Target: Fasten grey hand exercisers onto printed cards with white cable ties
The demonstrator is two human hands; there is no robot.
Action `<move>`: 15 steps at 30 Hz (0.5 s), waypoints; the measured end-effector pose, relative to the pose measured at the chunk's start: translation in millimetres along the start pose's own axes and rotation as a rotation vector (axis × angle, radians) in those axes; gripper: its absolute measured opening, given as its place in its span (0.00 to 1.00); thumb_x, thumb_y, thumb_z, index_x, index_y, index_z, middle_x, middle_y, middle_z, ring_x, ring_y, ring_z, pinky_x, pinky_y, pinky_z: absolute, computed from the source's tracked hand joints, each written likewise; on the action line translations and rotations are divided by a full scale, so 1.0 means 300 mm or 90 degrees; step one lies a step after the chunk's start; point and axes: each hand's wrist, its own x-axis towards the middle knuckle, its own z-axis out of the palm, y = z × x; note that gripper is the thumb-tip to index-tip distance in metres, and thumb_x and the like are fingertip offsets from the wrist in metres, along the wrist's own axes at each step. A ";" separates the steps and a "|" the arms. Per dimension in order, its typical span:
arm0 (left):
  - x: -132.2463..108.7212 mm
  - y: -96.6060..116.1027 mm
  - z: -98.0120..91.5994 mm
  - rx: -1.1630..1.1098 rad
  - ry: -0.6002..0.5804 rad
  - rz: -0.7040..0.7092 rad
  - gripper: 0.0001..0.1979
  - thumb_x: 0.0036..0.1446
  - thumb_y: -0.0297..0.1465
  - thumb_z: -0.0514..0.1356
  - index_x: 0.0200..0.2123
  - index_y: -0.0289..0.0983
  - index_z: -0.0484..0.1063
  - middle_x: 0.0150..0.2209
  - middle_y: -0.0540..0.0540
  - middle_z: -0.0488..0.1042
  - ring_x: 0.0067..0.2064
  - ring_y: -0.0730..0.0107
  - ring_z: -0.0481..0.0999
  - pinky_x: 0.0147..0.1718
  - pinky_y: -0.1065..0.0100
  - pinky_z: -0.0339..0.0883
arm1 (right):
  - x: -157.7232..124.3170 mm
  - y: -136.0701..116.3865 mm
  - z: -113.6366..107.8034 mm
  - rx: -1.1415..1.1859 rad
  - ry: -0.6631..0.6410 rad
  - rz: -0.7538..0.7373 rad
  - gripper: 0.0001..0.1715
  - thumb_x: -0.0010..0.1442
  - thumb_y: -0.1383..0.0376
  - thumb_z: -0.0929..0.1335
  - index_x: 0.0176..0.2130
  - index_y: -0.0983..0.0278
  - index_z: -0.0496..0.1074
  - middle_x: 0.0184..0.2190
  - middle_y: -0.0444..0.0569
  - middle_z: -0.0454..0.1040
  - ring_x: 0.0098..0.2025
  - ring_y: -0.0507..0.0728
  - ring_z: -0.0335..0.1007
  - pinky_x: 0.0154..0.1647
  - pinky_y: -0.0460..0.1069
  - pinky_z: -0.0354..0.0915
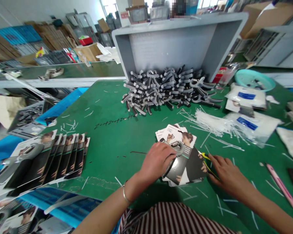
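My left hand (pixel 156 159) is closed over a grey and black hand grip strengthener (pixel 179 149) with a metal spring, which lies on top of a fanned stack of printed backing cards (pixel 194 162). Its handles are mostly hidden under my fingers. To the right, my right hand (pixel 226 170) has its fingers round a small pair of yellow and black cutting pliers (pixel 206 156). The tips of the pliers point at the right edge of the cards.
A grey crate (pixel 172 45) lies tipped on its side, with many hand grips (pixel 161 89) spilling out. White cable ties (pixel 210 122) spread beside plastic bags (pixel 255 125). Carded grips (pixel 51 159) overlap at the left. A pink cutter knife (pixel 282 187) lies far right, below a turquoise bowl (pixel 268 85).
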 end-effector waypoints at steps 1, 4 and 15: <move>-0.007 0.002 0.016 0.023 0.005 0.010 0.09 0.66 0.32 0.55 0.42 0.37 0.74 0.43 0.43 0.76 0.46 0.62 0.71 0.48 0.60 0.63 | 0.007 0.007 -0.009 0.038 -0.007 -0.002 0.34 0.60 0.58 0.64 0.61 0.71 0.63 0.52 0.66 0.70 0.49 0.71 0.68 0.48 0.64 0.68; -0.043 -0.005 0.038 0.090 0.017 0.074 0.09 0.66 0.29 0.54 0.43 0.36 0.74 0.44 0.42 0.77 0.46 0.61 0.71 0.48 0.58 0.61 | 0.037 0.046 -0.041 0.231 -0.094 0.037 0.28 0.58 0.61 0.64 0.56 0.69 0.68 0.47 0.61 0.73 0.46 0.66 0.71 0.51 0.61 0.67; -0.077 -0.081 -0.026 0.123 -0.112 0.163 0.09 0.67 0.29 0.53 0.44 0.39 0.73 0.48 0.45 0.79 0.53 0.62 0.71 0.56 0.56 0.56 | 0.088 0.035 -0.186 1.056 -0.304 0.293 0.15 0.59 0.57 0.71 0.43 0.61 0.73 0.36 0.49 0.71 0.31 0.53 0.67 0.31 0.49 0.68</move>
